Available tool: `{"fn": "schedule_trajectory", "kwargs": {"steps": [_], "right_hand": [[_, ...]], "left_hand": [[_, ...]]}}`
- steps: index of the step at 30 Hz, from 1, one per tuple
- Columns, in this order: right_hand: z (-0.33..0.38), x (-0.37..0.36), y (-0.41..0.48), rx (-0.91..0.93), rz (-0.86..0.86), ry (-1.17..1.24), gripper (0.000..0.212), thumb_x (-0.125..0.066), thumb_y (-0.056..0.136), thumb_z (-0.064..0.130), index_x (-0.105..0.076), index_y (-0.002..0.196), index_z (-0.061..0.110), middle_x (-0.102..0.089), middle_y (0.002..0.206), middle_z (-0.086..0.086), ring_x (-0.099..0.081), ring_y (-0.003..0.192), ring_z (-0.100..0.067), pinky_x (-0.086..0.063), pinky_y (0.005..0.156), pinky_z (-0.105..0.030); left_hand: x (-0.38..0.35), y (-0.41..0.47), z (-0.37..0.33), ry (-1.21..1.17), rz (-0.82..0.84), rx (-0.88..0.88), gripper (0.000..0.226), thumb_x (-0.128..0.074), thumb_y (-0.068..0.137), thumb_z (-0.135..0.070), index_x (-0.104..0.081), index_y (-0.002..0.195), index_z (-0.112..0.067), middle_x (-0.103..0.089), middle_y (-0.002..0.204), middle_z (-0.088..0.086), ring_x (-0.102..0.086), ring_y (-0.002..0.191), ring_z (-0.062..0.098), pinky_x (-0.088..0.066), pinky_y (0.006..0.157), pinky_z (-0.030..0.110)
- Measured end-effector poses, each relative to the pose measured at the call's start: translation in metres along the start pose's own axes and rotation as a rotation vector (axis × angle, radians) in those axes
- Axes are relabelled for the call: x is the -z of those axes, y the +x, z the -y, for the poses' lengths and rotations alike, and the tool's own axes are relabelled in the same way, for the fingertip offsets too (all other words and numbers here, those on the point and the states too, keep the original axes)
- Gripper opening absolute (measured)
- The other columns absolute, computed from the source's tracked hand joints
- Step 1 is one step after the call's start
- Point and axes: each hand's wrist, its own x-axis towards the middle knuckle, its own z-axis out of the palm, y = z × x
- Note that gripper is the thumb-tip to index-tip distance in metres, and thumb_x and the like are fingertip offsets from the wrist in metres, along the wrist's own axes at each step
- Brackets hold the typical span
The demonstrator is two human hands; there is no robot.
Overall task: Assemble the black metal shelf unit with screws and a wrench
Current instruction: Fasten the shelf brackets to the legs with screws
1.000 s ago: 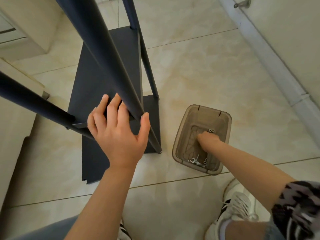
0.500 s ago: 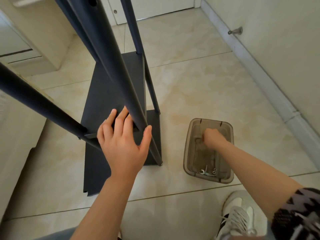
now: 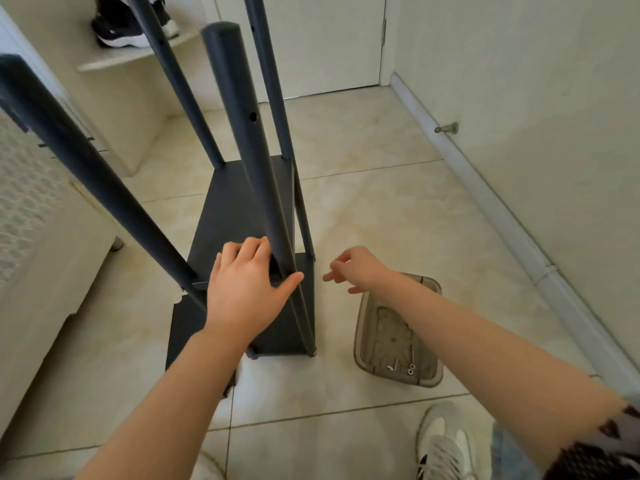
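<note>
The black shelf unit (image 3: 239,202) stands on the tiled floor (image 3: 398,220), its four posts rising toward the camera and a flat panel fixed low between them. The left hand (image 3: 246,289) lies on a panel at the near right post (image 3: 242,109) with fingers fairly straight and spread, and the thumb (image 3: 292,281) reaches across the front of that post. The right hand (image 3: 356,268) hovers just beside the unit, fingers loosely curled with thumb and forefinger drawn close together; whether they pinch a screw cannot be told. Below that forearm sits a translucent plastic bin (image 3: 433,374) with small silver hardware (image 3: 410,369) at its near end. A white sneaker (image 3: 446,441) shows at the bottom edge
</note>
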Motion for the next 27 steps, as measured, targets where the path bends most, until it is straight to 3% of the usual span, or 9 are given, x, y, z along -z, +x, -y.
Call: {"fn": "schedule_trajectory", "kwargs": {"steps": [3,6,8,10,11,13,16,24,27], "right_hand": [[0.025,-0.013,-0.012,-0.001,0.072,0.196,0.02,-0.048,0.103,0.023,-0.058,0.112,0.009,-0.07,0.085,0.003,-0.065,0.09,-0.012,-0.054,0.084,-0.036],[0.039,-0.027,-0.021,0.029,0.117,0.215,0.023,-0.045,0.104,0.025,-0.058,0.115,0.009,-0.069,0.101,-0.007,-0.066,0.096,-0.018,-0.055,0.079,-0.034],[0.044,-0.034,-0.025,0.08,0.141,0.089,0.023,-0.043,0.104,0.026,-0.058,0.111,0.009,-0.066,0.103,-0.01,-0.064,0.094,-0.02,-0.051,0.071,-0.028],[0.05,-0.035,-0.026,0.148,0.139,-0.079,0.022,-0.044,0.103,0.021,-0.059,0.108,0.006,-0.061,0.089,-0.007,-0.058,0.077,-0.016,-0.047,0.065,-0.024],[0.053,-0.035,-0.025,0.168,0.143,-0.139,0.023,-0.045,0.103,0.019,-0.06,0.109,0.003,-0.059,0.085,-0.006,-0.056,0.073,-0.016,-0.048,0.066,-0.026],[0.06,-0.032,-0.023,0.153,0.179,-0.188,0.025,-0.046,0.102,0.018,-0.06,0.115,0.002,-0.063,0.094,-0.011,-0.062,0.084,-0.023,-0.055,0.077,-0.033],[0.067,-0.032,-0.025,0.116,0.211,-0.184,0.024,-0.044,0.104,0.019,-0.057,0.12,0.007,-0.064,0.113,-0.014,-0.064,0.104,-0.03,-0.059,0.084,-0.038],[0.075,-0.048,-0.021,0.082,0.216,0.011,0.013,-0.044,0.105,0.023,-0.054,0.096,0.022,-0.064,0.102,-0.004,-0.066,0.09,-0.015,-0.057,0.057,-0.021],[0.084,-0.053,-0.016,0.105,0.258,-0.026,0.013,-0.045,0.104,0.025,-0.055,0.096,0.024,-0.065,0.1,0.0,-0.066,0.089,-0.012,-0.053,0.053,-0.016]], "left_hand": [[0.009,0.007,-0.004,0.024,0.139,0.005,0.057,-0.056,0.088,-0.067,-0.06,0.127,-0.026,-0.05,0.136,-0.005,-0.033,0.136,0.024,-0.042,0.11,0.048],[0.018,0.014,-0.006,0.037,0.272,-0.009,0.066,-0.056,0.091,-0.062,-0.048,0.147,-0.028,-0.034,0.156,-0.003,-0.016,0.151,0.035,-0.023,0.121,0.058],[0.025,0.018,-0.008,-0.013,0.315,0.022,0.066,-0.061,0.092,-0.057,-0.045,0.149,-0.029,-0.04,0.151,-0.004,-0.022,0.147,0.041,-0.028,0.117,0.062],[0.028,0.021,-0.009,-0.044,0.335,0.046,0.06,-0.064,0.091,-0.055,-0.052,0.143,-0.029,-0.051,0.137,-0.005,-0.03,0.142,0.04,-0.033,0.114,0.063],[0.029,0.022,-0.009,-0.035,0.341,0.046,0.056,-0.064,0.09,-0.055,-0.056,0.139,-0.029,-0.054,0.132,-0.005,-0.034,0.139,0.038,-0.036,0.112,0.062],[0.031,0.025,-0.008,-0.006,0.356,0.044,0.053,-0.064,0.09,-0.058,-0.061,0.132,-0.027,-0.057,0.131,-0.005,-0.039,0.135,0.034,-0.039,0.11,0.059],[0.034,0.029,-0.003,-0.022,0.36,0.059,0.06,-0.065,0.088,-0.06,-0.059,0.135,-0.023,-0.061,0.131,-0.002,-0.042,0.133,0.03,-0.043,0.108,0.056],[0.046,0.03,0.034,-0.155,0.327,0.073,0.065,-0.069,0.085,-0.058,-0.053,0.14,-0.027,-0.069,0.12,-0.001,-0.055,0.124,0.022,-0.049,0.105,0.049],[0.049,0.03,0.054,-0.244,0.298,0.07,0.063,-0.072,0.084,-0.056,-0.056,0.138,-0.027,-0.071,0.118,-0.005,-0.065,0.109,0.012,-0.052,0.095,0.03]]}}
